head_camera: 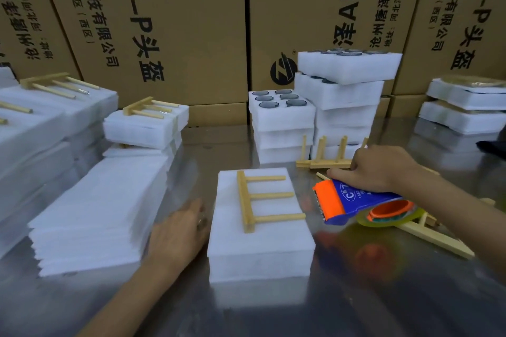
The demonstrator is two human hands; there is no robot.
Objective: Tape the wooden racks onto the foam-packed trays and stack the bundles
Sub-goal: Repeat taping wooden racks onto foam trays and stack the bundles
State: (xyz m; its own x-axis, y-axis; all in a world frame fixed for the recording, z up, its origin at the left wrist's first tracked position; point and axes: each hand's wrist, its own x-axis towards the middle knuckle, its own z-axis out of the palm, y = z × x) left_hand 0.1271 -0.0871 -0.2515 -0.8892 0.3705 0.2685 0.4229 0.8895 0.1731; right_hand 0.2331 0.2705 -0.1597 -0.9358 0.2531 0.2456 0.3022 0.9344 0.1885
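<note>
- Wooden rack [258, 198] lying flat on top of the foam-packed tray [260, 230], spine toward the tray's left side, 3 pegs pointing right; no tape visible across it yet.
- Tray sitting near the middle of the worktop [383, 309], closer to the near edge than to the far one.
- Left hand [179, 235] just beside the tray's left wall, fingers straight and relaxed, blurred; touching the foam or not cannot be told.
- Right hand [380, 169] gripping the tape dispenser [353, 202] from above, fingers curled over its blue body, orange mouth pointing at the tray's right side.
- Likely step: running a first strip over the rack.
- Best done with the left hand pressing the rack down so it cannot slide, and the tape run across the pegs and down both side walls.
- Worth keeping the strip taut and clear of the peg tips.
- Finished bundles [146, 123] stacked toward the far left edge; spare racks [325, 153] and untaped trays [282, 120] toward the far edge, right of centre.
- Loose foam sheets [93, 216] piled on the left; cardboard cartons [164, 22] standing behind.
</note>
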